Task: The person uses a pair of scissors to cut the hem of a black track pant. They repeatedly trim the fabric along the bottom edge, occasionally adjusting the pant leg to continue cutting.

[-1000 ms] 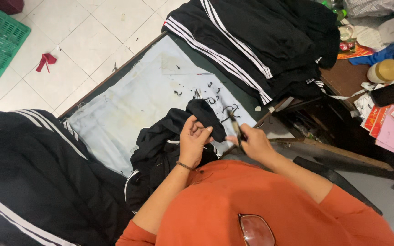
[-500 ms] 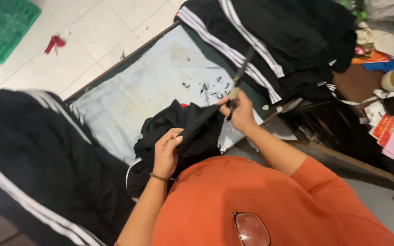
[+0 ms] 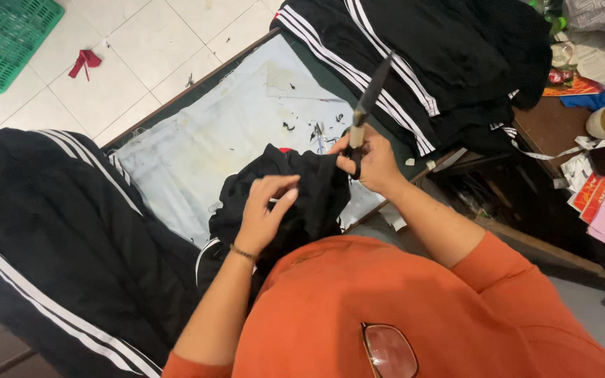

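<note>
Hands, head view: the left hand (image 3: 267, 210) pinches a fold of the black garment (image 3: 295, 192) bunched on the pale surface (image 3: 204, 140) before the person; the right hand (image 3: 372, 164) is clenched round the handles of scissors (image 3: 369, 101), blades pointing up and away. Good practice would be to keep the fold taut and the blades clear of the left fingers. Whether the blades are parted cannot be told; the garment's near edge is hidden behind the orange sleeve (image 3: 456, 238).

Matt black cloth garment (image 3: 295, 192), dark metal scissors (image 3: 371, 94)
</note>
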